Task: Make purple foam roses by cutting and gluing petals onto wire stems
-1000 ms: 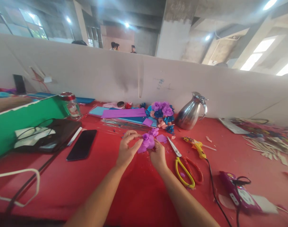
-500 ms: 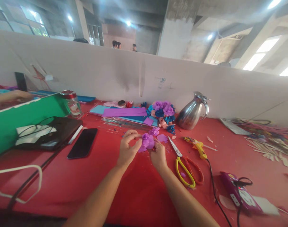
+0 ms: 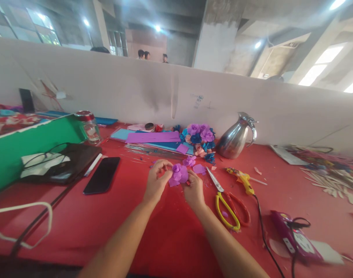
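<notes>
Between my two hands, just above the red table (image 3: 165, 231), is a purple paper flower (image 3: 179, 173) with a curled centre and spread petals. My left hand (image 3: 158, 178) pinches its left side between thumb and fingers. At its right edge, my right hand (image 3: 194, 189) is closed on a petal, with some fingertips hidden behind the paper. Another purple flower (image 3: 189, 161) and a loose purple petal (image 3: 199, 168) lie just beyond. Scissors (image 3: 223, 200) with one yellow and one red handle rest right of my right hand, beside a yellow glue gun (image 3: 243, 180).
Paper strips (image 3: 153, 137) and a flower cluster (image 3: 200, 135) lie at the back, near a steel jug (image 3: 237, 135). On the left are a phone (image 3: 102, 175), a dark pouch (image 3: 78, 162), a glass jar (image 3: 91, 129) and a green box (image 3: 49, 144). A purple power strip (image 3: 295, 235) sits right.
The flower has shifted slightly left and turned a little in my fingers. Another person's hand over the green box at the far left has gone out of view.
</notes>
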Demonstrator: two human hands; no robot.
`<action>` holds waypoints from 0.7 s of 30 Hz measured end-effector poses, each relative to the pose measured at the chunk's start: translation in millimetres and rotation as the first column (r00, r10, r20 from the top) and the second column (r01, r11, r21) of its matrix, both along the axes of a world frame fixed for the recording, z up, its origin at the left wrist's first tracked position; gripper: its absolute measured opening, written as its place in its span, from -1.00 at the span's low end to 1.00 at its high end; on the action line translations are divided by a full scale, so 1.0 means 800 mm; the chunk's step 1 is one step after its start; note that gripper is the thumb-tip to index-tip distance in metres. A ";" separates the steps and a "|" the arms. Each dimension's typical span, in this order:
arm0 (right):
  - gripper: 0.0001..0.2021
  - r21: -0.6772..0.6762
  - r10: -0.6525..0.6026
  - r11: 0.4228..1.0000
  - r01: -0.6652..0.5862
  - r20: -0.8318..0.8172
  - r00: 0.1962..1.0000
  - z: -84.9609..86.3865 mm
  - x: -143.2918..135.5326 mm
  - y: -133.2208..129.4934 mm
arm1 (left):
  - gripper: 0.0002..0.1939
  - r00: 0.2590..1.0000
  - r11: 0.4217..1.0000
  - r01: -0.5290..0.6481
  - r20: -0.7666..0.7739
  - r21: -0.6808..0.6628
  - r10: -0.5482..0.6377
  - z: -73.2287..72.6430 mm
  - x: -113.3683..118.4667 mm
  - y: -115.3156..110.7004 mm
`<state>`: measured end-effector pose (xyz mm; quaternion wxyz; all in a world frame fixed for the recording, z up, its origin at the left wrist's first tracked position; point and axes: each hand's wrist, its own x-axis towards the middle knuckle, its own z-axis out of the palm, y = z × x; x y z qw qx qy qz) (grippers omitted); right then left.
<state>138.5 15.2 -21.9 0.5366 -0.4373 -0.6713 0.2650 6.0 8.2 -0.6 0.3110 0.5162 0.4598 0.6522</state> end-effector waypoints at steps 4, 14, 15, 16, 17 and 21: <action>-0.80 0.027 0.004 1.000 -0.005 0.021 1.000 -0.001 0.001 0.000 | -0.93 0.997 0.997 0.025 -0.069 0.076 -0.020 0.003 -0.001 -0.002; -0.77 0.059 0.025 0.998 -0.026 0.018 1.000 -0.003 0.002 0.003 | -0.86 0.973 0.988 0.122 -0.208 0.092 -0.101 0.017 -0.014 -0.004; -0.77 0.064 0.026 0.998 -0.027 0.013 1.000 -0.003 0.002 0.003 | -0.86 0.973 0.988 0.133 -0.203 0.084 -0.114 0.018 -0.015 -0.003; -0.77 0.069 0.027 0.997 -0.027 0.008 1.000 -0.002 0.002 0.003 | -0.87 0.973 0.987 0.141 -0.196 0.077 -0.124 0.018 -0.017 -0.003; -0.77 0.075 0.027 0.997 -0.027 0.002 1.000 -0.002 0.002 0.003 | -0.88 0.973 0.986 0.148 -0.190 0.072 -0.132 0.018 -0.018 -0.002; -0.78 0.093 0.040 0.995 -0.038 -0.017 0.999 -0.002 0.002 0.003 | -0.90 0.975 0.985 0.160 -0.168 0.064 -0.148 0.016 -0.020 0.000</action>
